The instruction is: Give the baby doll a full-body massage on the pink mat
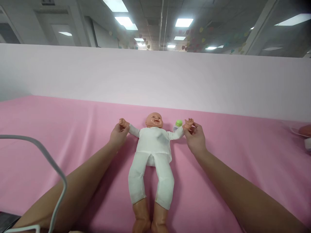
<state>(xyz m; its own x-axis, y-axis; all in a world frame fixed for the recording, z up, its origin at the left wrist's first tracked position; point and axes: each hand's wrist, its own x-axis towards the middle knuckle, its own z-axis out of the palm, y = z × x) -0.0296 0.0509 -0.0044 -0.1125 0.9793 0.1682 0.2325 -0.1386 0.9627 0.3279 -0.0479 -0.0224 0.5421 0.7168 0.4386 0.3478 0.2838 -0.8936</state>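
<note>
On either side of a doll (153, 140), the person's two bare hands are well apart, each with fingers closed around one end of the doll's outstretched arms. The left hand (119, 134) grips the doll's small hand (123, 123) on its side between thumb and fingers, the little fingers poking out above the grip. The right hand (196, 137) pinches the opposite wrist (186, 126) near the cuff, with the doll's fingers spread just beyond it.

Between the hands lies the doll itself, flat on its back, head (155, 120) pointing away from the person. Its head lies a little farther away than the gripping hands, its chest roughly between them, and its legs stretch nearer the person, with the bare feet at the bottom edge of view. It wears a white long-sleeved top (153, 134) and white trousers (165, 178).

Just behind the sleeve on the right hand's side, between that hand and the doll's head, stands a small white bottle with a green cap (179, 123), partly hidden.

Underneath everything spreads a pink cover (80, 129), lightly creased. Off to the left, a grey cable (46, 153) curves past the left forearm. At the far right edge sit a brownish object (305, 130) and a white one (308, 144), both too blurred to identify. Beyond the cover rises a plain white panel (155, 77), with lit ceiling panels (184, 22) above it.
</note>
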